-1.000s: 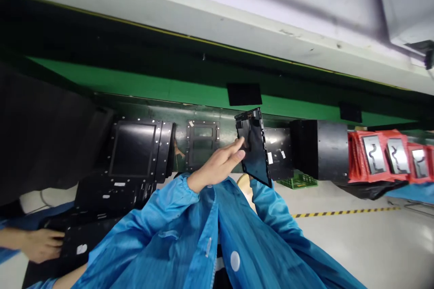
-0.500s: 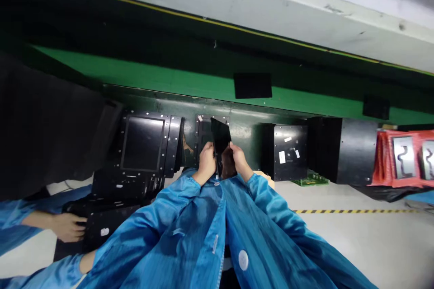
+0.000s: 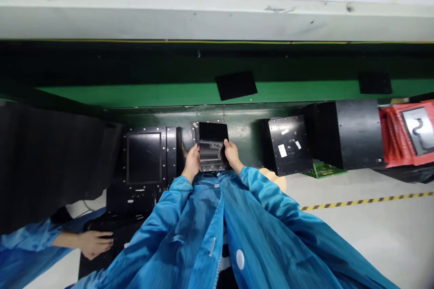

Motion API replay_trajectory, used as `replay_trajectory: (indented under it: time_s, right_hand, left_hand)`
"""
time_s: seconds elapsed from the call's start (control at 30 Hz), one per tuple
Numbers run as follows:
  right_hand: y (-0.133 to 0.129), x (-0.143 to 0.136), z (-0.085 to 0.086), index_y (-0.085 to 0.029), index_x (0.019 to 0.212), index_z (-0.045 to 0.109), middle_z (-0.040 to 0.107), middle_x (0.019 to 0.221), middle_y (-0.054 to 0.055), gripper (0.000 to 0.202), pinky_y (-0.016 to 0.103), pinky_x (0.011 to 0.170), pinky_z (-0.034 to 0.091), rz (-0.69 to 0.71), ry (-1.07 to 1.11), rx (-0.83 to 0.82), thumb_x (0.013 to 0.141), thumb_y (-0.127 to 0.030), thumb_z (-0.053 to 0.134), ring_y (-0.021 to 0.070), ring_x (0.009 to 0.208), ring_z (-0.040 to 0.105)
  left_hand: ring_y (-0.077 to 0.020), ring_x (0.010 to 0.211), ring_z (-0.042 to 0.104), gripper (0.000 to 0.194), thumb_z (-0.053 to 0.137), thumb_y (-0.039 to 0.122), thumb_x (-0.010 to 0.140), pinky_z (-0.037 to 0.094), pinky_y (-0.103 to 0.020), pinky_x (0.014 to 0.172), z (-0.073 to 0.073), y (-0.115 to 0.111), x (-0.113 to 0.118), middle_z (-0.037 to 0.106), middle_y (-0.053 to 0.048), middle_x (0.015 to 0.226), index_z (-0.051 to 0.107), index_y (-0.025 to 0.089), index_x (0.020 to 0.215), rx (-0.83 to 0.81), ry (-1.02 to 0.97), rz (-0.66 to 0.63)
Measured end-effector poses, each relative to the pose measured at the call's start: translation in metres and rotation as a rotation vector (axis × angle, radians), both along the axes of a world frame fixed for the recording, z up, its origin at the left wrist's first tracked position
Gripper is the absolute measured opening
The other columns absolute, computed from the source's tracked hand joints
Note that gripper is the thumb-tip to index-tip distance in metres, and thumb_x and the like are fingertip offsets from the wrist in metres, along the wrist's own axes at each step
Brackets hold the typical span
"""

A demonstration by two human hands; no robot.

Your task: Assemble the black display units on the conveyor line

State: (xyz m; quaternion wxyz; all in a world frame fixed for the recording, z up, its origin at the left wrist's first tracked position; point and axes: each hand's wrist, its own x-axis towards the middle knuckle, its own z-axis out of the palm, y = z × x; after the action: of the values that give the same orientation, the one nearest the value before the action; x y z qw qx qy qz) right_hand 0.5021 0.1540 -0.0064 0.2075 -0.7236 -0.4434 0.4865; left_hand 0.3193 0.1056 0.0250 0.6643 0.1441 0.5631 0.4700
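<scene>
A glossy black flat panel [image 3: 213, 146], which looks like a glass screen, is held between my two hands close to my body. My left hand [image 3: 191, 161] grips its left edge, and my right hand [image 3: 232, 154] grips its right edge. Light reflects off its lower half. Just behind it on the dark green bench lies a black frame with screws [image 3: 195, 132], mostly hidden by the panel. To the left, a stack of black frames with screws along the border [image 3: 144, 158] stands beside narrower upright black pieces [image 3: 172, 153].
Black boxes with white labels [image 3: 290, 144] and a larger black block [image 3: 360, 135] stand right, near red bubble-wrap packets [image 3: 393, 140] and a green circuit board [image 3: 322, 170]. A dark rectangle [image 3: 236, 86] rests on the green ledge. A co-worker's hand [image 3: 93, 243] touches black boxes lower left.
The panel has turned from a steep tilt, nearly edge-on, to show its broad face. Both hands still hold it. The view has levelled, and the co-worker's hand appears further right.
</scene>
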Motion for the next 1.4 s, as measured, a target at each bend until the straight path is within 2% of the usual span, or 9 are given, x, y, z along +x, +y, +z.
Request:
replay_trajectory:
  time_s: [0.13,0.3,0.5,0.67,0.83,0.93,1.03,1.23,1.4]
  right_hand:
    - [0.008,0.025,0.049,-0.02,0.11,0.073,0.077,0.112,0.016,0.044,0.042,0.097,0.052,0.295,-0.293,0.039,0.107,-0.057,0.049,0.0339,0.111,0.071]
    - [0.033,0.05,0.148,-0.016,0.155,0.058,0.062,0.151,0.021,0.065,0.056,0.115,0.045,0.798,-0.537,0.756,0.098,-0.042,0.072,0.041,0.142,0.055]
    - [0.057,0.011,0.189,-0.015,0.106,0.083,0.081,0.101,0.017,0.019,0.042,0.094,0.053,1.379,-0.562,0.594,0.09,-0.018,0.073,0.0334,0.109,0.075]
    - [0.058,0.045,0.156,-0.022,0.088,0.082,0.079,0.08,0.007,0.006,0.031,0.076,0.048,1.371,-0.262,0.343,0.086,-0.026,0.079,0.0253,0.083,0.076]
    - [0.037,0.057,0.073,-0.019,0.087,0.077,0.077,0.077,0.002,0.042,0.033,0.073,0.052,0.555,0.362,0.013,0.074,-0.057,0.089,0.0236,0.073,0.07]
    - [0.021,0.027,0.022,-0.021,0.09,0.074,0.078,0.082,0.002,0.055,0.036,0.079,0.056,0.089,0.598,-0.109,0.058,-0.06,0.097,0.0232,0.077,0.07]
    - [0.016,-0.001,-0.01,-0.021,0.087,0.071,0.077,0.081,0.002,0.058,0.038,0.084,0.057,-0.082,0.604,-0.134,0.051,-0.057,0.099,0.0236,0.082,0.071]
    - [0.019,-0.014,-0.03,-0.02,0.093,0.068,0.078,0.085,0.005,0.055,0.039,0.085,0.06,-0.058,0.494,-0.177,0.065,-0.061,0.091,0.0263,0.087,0.074]
    - [0.008,-0.014,-0.028,-0.019,0.134,0.064,0.078,0.123,0.012,0.054,0.042,0.1,0.058,0.143,-0.017,0.058,0.089,-0.047,0.073,0.0273,0.113,0.073]
  left_hand:
    - [-0.0286,0.1,0.076,0.048,0.088,0.052,0.075,0.061,-0.042,0.096,0.027,0.015,-0.014,0.082,-0.009,0.103,0.078,0.016,0.106,0.201,0.277,-0.176]
    - [-0.0278,0.095,0.077,0.018,0.073,0.032,0.09,0.06,-0.04,0.095,0.086,0.049,-0.021,0.082,-0.008,0.096,0.08,0.018,0.1,0.454,0.75,-0.729]
    - [-0.0321,0.096,0.079,0.017,0.068,0.022,0.093,0.059,-0.041,0.093,0.138,0.045,0.01,0.08,-0.012,0.087,0.081,0.021,0.083,0.575,1.07,-1.067]
    - [-0.03,0.093,0.079,0.036,0.084,0.052,0.083,0.062,-0.04,0.09,0.117,0.041,-0.035,0.082,-0.007,0.088,0.084,0.019,0.097,0.357,0.503,-0.774]
    - [-0.0217,0.09,0.076,0.032,0.069,0.049,0.09,0.063,-0.037,0.088,0.046,0.014,-0.071,0.078,-0.008,0.093,0.076,0.019,0.096,0.111,0.574,0.172]
    - [-0.0211,0.087,0.074,0.02,0.073,0.034,0.084,0.062,-0.039,0.09,0.002,-0.011,-0.057,0.075,-0.006,0.096,0.075,0.02,0.099,-0.02,0.741,0.028]
    - [-0.0247,0.098,0.074,0.021,0.077,0.025,0.083,0.058,-0.042,0.101,-0.031,-0.028,-0.043,0.075,-0.009,0.105,0.076,0.02,0.103,-0.089,0.962,-0.177]
    - [-0.027,0.111,0.073,0.028,0.085,0.035,0.085,0.055,-0.038,0.102,-0.059,-0.038,-0.044,0.076,-0.011,0.11,0.074,0.019,0.105,-0.091,1.043,-0.353]
    - [-0.024,0.102,0.073,0.026,0.085,0.038,0.088,0.053,-0.033,0.092,-0.066,-0.037,-0.041,0.077,-0.009,0.107,0.072,0.02,0.102,-0.149,1.129,-0.396]
